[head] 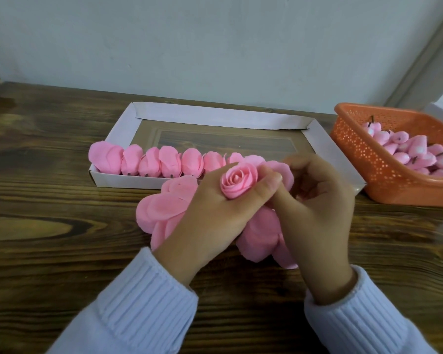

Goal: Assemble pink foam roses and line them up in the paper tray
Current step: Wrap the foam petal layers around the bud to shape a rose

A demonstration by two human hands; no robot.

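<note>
Pink rose (237, 182): rolled centre facing up, held above the table's near-middle, just in front of the paper tray (215, 116). Left hand (215, 210) grips it, fingers curled round its base. Right hand (315, 200) touches the rose's right side, fingertips pinching an outer petal (279, 169). Loose petals (164, 210) lie heaped on the wooden table (49, 175) beneath both hands. Finished roses (161, 162) stand in a row along the tray's near wall. Orange basket (368, 162) at right holds pink buds (407, 152).
</note>
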